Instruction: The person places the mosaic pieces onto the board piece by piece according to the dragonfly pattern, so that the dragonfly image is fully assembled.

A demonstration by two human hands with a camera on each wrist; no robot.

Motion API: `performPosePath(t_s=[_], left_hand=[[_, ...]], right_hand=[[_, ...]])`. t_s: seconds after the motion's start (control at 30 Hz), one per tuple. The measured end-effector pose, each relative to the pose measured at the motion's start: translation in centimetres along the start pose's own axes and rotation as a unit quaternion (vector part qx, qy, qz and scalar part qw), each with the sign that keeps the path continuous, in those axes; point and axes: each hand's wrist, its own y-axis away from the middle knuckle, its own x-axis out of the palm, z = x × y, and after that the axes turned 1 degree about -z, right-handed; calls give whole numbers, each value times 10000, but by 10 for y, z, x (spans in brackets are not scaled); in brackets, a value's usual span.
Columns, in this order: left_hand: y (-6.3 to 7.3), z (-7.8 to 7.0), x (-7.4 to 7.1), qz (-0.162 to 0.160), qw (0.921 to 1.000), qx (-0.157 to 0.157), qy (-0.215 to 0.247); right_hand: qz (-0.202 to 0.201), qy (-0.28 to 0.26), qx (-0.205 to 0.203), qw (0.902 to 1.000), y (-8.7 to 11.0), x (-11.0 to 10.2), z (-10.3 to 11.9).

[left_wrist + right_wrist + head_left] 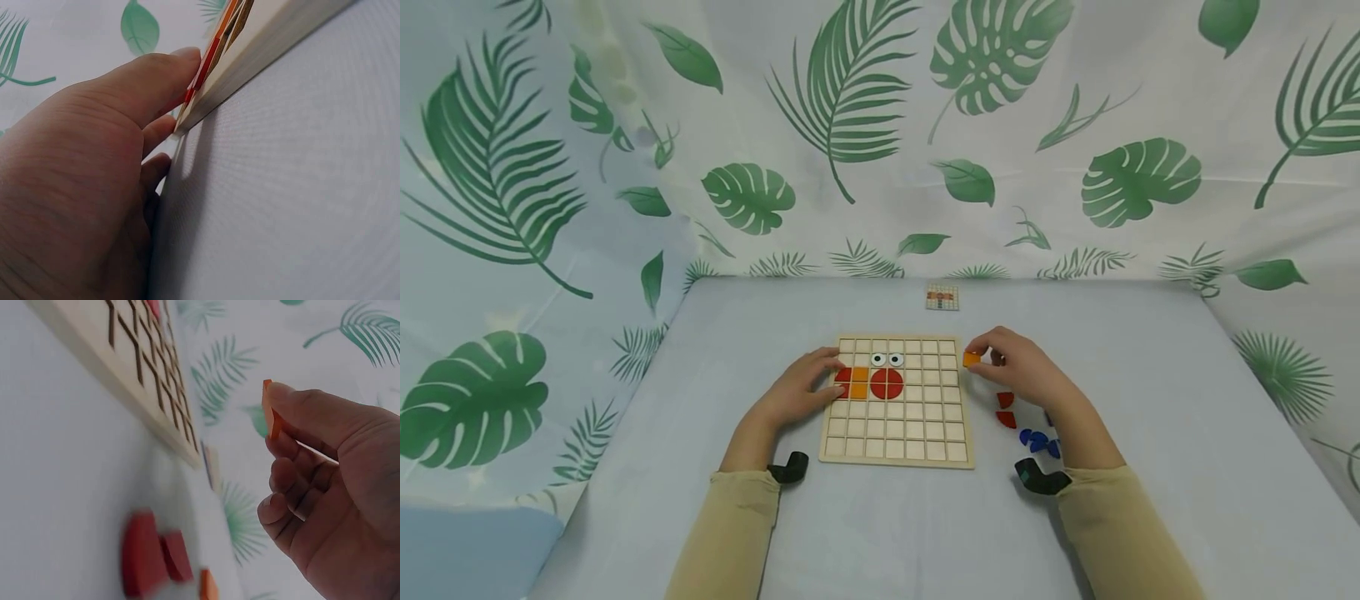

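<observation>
A wooden grid board (925, 429) lies flat on the table with red, orange and eye pieces in its left half. My left hand (805, 387) rests at the board's left edge, thumb and fingertips touching the red pieces (843, 377) beside two orange squares (859, 383). In the left wrist view, the thumb of that hand (94, 137) lies against a red piece on the rim. My right hand (1018, 362) pinches an orange square tile (972, 359) between thumb and forefinger, just off the board's right edge. The right wrist view shows this tile (269, 409) edge-on, held above the table.
A red circle (887, 384) sits under two eye pieces (887, 360) on the board. Loose red quarter pieces (1006, 410) and several blue pieces (1039, 440) lie below my right hand. A small pattern card (942, 297) lies behind the board. Leaf-printed cloth walls surround the table.
</observation>
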Motion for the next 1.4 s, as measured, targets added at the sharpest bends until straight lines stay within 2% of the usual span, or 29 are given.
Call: performPosePath(t_s=[0.23, 0.53, 0.83, 0.97, 1.4], left_hand=[[0, 2, 0, -37, 10000, 52, -15], [-2, 2, 1, 11, 10000, 31, 17], [-2, 0, -2, 69, 10000, -35, -28], [-2, 0, -2, 67, 9999, 43, -79], [-1, -2, -3, 82, 9999, -29, -85]], right_hand=[[243, -198, -192, 9993, -22, 35, 17], [331, -225, -55, 9992, -39, 66, 23], [267, -253, -76, 9993, -39, 76, 27], [245, -159, -59, 9996, -40, 80, 28], [143, -70, 16, 9999, -36, 83, 33]])
